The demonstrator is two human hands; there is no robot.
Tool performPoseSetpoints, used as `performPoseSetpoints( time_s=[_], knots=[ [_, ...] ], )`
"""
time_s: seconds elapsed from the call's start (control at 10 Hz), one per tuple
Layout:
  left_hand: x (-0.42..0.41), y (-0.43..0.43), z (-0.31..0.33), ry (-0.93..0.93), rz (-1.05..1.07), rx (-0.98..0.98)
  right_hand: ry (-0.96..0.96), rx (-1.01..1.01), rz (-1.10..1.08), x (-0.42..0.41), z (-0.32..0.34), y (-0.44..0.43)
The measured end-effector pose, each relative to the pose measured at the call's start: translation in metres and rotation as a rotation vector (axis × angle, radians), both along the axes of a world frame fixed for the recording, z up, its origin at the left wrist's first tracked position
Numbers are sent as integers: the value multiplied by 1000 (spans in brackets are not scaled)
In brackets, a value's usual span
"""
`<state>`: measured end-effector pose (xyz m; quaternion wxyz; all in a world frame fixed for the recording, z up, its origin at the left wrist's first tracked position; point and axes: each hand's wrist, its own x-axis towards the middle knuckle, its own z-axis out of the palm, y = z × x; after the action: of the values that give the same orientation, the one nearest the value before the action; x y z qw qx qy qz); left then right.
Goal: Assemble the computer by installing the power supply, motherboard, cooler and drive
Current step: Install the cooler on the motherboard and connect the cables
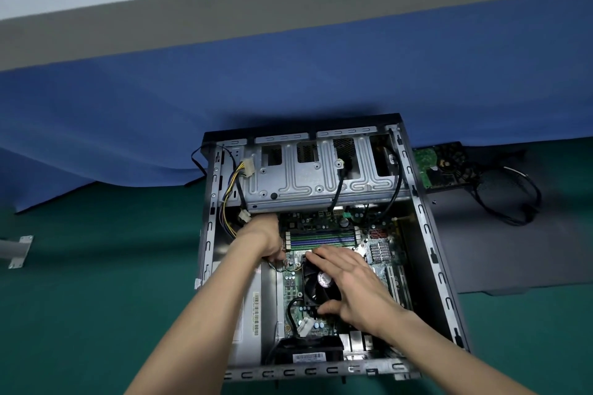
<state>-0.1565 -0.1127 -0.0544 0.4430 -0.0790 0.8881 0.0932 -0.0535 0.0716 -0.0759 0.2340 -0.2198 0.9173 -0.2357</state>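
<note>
Computer case of grey sheet metal (428, 235) lies open on its side on the green surface (96, 298), filling the 6 o'clock half of the view. Inside it sits the green motherboard (292, 285), with the black square cooler fan (313, 290) near its middle.

The right hand (349, 279) lies over the cooler. Its grip is loose: the fingers are spread almost straight across the top toward 10 o'clock, and the thumb touches the edge at 6 o'clock.

The left hand (266, 237) reaches in at 10 o'clock of the cooler, beside the green and blue memory slots (321, 239). Its fingers curl downward at the board's edge near a thin wire. They are blurred, so I cannot tell whether this grip holds anything.

At 9 o'clock inside the case sits the grey boxy power supply with a barcode sticker (250, 308). At 12 o'clock the silver ribbed drive cage (305, 184) spans the case, and a white plug on yellow and black wires (247, 166) hangs at its 9 o'clock end.

Outside the case at 2 o'clock, a black drive with a green circuit board (439, 166) rests at the far end of a dark grey flat panel (481, 250), with looped black cables (513, 202) just beside it. A blue cloth (288, 80) hangs at 12 o'clock.
</note>
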Motion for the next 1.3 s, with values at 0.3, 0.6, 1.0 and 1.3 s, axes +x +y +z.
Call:
performPoseSetpoints(
  time_s=[0.3, 0.6, 1.0, 1.3],
  knots=[
    [1, 11, -9, 17, -129, -48, 14, -14, 3, 0, -4, 2],
    [-1, 14, -18, 26, -158, -68, 22, 1, 20, -1, -4, 2],
    [-4, 9, -30, -63, -206, -101, 29, -1, 26, -1, -3, 3],
    [-4, 9, -33, -103, -240, -107, 34, -6, 26, -2, -2, 3]
  ],
)
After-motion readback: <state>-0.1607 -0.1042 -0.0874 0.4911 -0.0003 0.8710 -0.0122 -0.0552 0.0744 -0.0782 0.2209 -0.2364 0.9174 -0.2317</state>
